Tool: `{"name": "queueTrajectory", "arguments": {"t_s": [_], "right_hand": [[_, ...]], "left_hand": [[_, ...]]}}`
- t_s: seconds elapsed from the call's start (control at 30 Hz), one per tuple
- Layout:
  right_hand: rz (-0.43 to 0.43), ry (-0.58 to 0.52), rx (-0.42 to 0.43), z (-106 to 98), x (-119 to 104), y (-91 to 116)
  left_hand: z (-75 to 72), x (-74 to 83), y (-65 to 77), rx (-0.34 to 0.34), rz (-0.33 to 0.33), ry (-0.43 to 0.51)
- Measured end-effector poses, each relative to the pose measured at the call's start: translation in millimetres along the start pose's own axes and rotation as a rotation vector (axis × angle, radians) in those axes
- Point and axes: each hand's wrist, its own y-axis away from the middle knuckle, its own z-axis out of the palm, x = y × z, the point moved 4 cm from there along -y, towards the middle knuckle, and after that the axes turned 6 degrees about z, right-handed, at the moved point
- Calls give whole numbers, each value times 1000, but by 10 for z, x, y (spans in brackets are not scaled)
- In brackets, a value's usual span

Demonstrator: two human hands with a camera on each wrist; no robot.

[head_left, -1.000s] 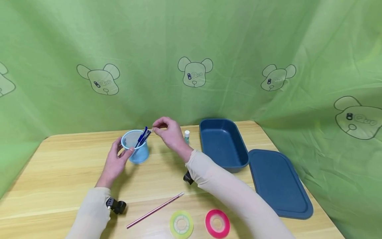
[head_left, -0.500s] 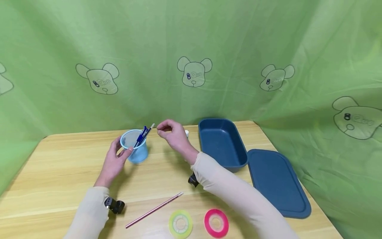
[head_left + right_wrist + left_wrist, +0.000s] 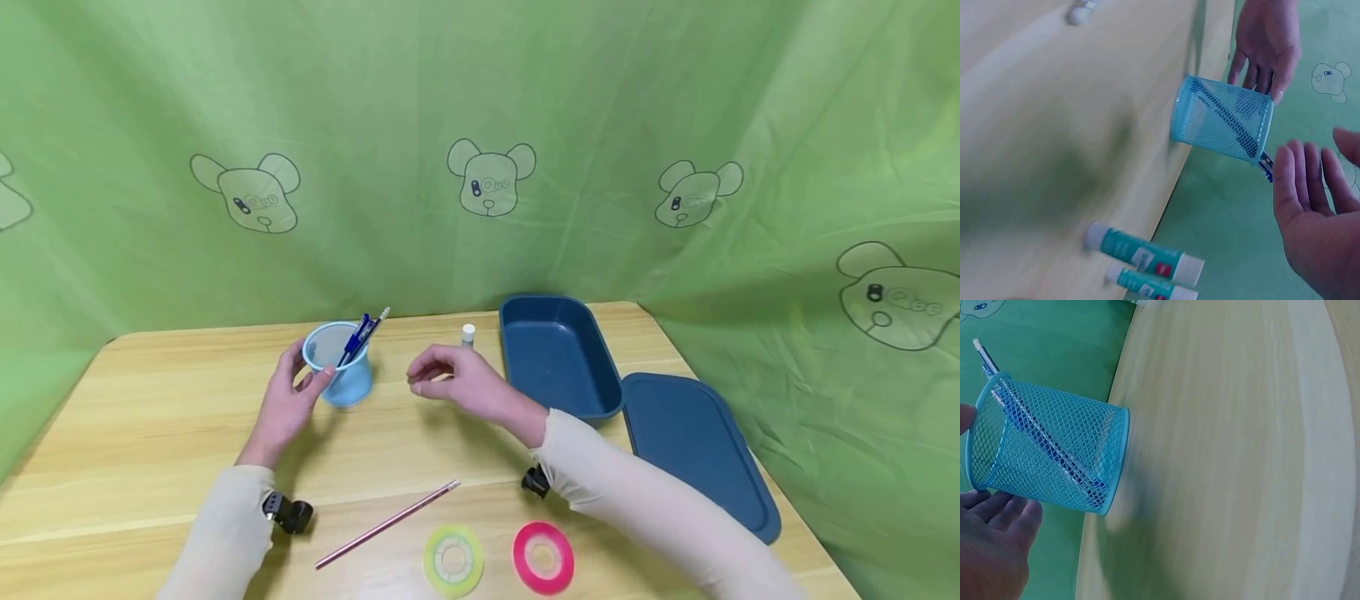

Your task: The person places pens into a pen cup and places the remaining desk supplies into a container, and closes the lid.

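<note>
Light **mesh cup** (image 3: 351, 388), held close to its rim

Nearest lie a pink pencil (image 3: 387, 525), a yellow-green tape roll (image 3: 431, 560) and a red-pink tape roll (image 3: 522, 558). Beyond them the right hand (image 3: 461, 382) hovers above the tabletop (image 3: 172, 400), its fingers loosely bent and the thumb apart from them, with nothing between. The left hand (image 3: 287, 404) grips the mesh cup, thumb against the near rim and the other fingers round the left side.

The cup appears to stand upright on the far left part of the tabletop. It should be light and stiff — a mesh that will hardly give under a pinch and is rough enough not to slip (the smooth rim likely offers less grip). Its contents lean one way, so a knock could tip it; the surest hold is round the upper wall, thumb opposite the fingers. A blue pen (image 3: 353, 342) and a dark pencil (image 3: 381, 317) look hard and slick — best taken by their projecting ends.

The cup is pale blue and round, edged with solid bands; the slanting shafts show through its mesh, and the dark pencil ends in a whitish tip.

To the right are a blue lid (image 3: 697, 450), a matching box (image 3: 558, 367) and two glue sticks (image 3: 1141, 253), with a green curtain (image 3: 375, 125) behind.
</note>
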Motion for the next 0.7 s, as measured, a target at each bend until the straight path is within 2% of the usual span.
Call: {"name": "queueTrajectory", "arguments": {"t_s": [0.4,0.7], "right_hand": [[44,94,-269,176,347,350],[55,188,-332,233,505,488]], "left_hand": [[-22,22,2,-10,9,-8],[-22,7,-14,-15,-1,-15]]}}
